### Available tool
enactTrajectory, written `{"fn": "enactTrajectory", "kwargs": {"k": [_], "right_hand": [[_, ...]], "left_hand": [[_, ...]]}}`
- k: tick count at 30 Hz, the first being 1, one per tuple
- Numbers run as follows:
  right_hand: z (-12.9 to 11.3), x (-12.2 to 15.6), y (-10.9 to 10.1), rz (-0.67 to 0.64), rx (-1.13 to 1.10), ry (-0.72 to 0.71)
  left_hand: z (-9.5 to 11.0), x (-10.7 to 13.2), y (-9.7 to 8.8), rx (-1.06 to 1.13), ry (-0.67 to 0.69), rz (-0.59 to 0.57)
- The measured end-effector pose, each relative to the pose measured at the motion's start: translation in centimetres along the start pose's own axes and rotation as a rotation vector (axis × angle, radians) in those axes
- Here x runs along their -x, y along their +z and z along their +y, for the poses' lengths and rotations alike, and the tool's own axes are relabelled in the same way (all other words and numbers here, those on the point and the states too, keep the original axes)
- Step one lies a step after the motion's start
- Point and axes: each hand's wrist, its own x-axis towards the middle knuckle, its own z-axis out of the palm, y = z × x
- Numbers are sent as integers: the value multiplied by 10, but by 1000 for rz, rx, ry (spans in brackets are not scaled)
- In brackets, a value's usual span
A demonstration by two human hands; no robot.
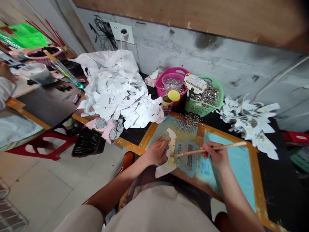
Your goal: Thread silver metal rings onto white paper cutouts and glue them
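My right hand [218, 156] is closed around a thin wooden-handled brush [227, 146]. The brush's tip points left and meets the edge of a curved white paper cutout [166, 169], which has a yellowish smear along it. My left hand [157, 151] lies over the cutout's left edge with its fingers stretched out, holding nothing. Beneath the cutout is a stained light-blue sheet [231, 174] with printing on it, bordered by brown tape. Just beyond the hands, a pile of metal clasps [189, 122] rests on the sheet.
Behind stand a pink basket [158, 84], a green basket [205, 111] of metal parts and an open can [167, 104]. A heap of white cutouts [120, 96] spills from a plastic bag at left; more cutouts [256, 119] lie right. A co-worker's sleeve [6, 93] shows far left.
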Motion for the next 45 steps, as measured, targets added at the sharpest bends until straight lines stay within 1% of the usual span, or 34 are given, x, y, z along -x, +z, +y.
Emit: {"fn": "enactTrajectory", "kwargs": {"k": [1,2,4,5,6,9,10,13,14,15,18,19,20,24,26,30,33,36,40,43,45], "right_hand": [[0,0,0,-23,7,12],[1,1,-1,-11,12,16],[2,2,-1,90,3,-9],[3,2,0,119,-6,-24],[3,2,0,104,-11,-28],[1,2,3,-23,20,-3],[0,1,4,-14,37,-2],[-1,0,6,143,48,-51],[0,0,5,160,34,-62],[0,0,5,140,18,-61],[0,0,4,-2,15,-13],[-1,0,5,-12,31,-2],[-1,-1,6,13,47,-5],[-3,-6,11,259,59,-98],[-2,-8,12,294,42,-110],[4,-11,12,274,48,-88],[7,-9,12,266,64,-103],[12,-4,11,233,66,-106],[19,6,7,207,105,-96],[23,12,2,160,133,-94],[25,13,-1,99,164,-143]], "left_hand": [[0,0,0,1,1,1],[0,0,0,2,0,3],[0,0,0,3,1,0],[0,0,0,3,2,-5],[0,0,0,4,1,-9],[-1,1,0,11,1,-16],[-1,1,0,15,0,-15],[-1,0,0,22,-4,-20],[-1,0,0,24,-7,-20],[-1,1,0,25,-9,-19],[0,1,0,26,-11,-15],[0,1,0,26,-10,-14],[0,1,0,26,-9,-13],[-1,1,1,23,-9,-13],[-1,1,2,21,-6,-16],[-1,2,1,39,-5,-11],[-1,-2,-1,63,-43,17],[-3,-13,-4,54,-82,10],[-10,-29,-3,-33,-65,-5],[-15,-32,1,-74,-84,-15],[-17,-31,4,-79,-89,-18]]}}
